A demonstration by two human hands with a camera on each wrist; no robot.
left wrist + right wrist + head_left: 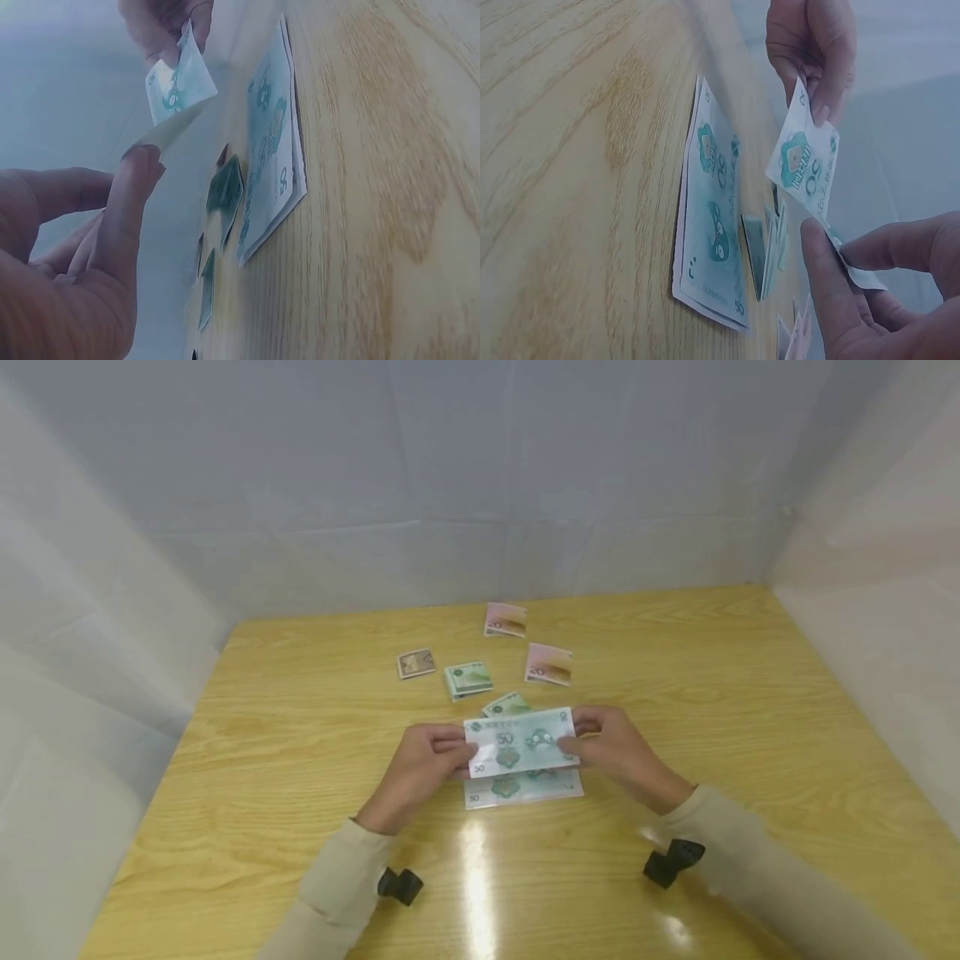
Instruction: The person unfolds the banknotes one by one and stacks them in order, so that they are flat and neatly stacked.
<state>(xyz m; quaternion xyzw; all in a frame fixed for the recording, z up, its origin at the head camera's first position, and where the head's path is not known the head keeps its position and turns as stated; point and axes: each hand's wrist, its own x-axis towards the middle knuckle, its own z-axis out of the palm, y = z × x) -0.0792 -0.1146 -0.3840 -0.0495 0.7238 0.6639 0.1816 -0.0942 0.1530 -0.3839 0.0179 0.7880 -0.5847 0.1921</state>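
A green-and-white play banknote marked 50 is stretched between both hands above the table. My left hand pinches its left end, thumb on the printed face and fingers behind. At the other end, my right hand pinches it the same way. In the right wrist view the held banknote bends near the right fingers. Just below it lies a small stack of flat 50 banknotes, partly covered by the held one in the head view.
Beyond the hands lie folded notes: two green ones, two pink ones marked 20, and a brown one. They rest on the wood-grain table. A pale cloth hangs behind it and along both sides.
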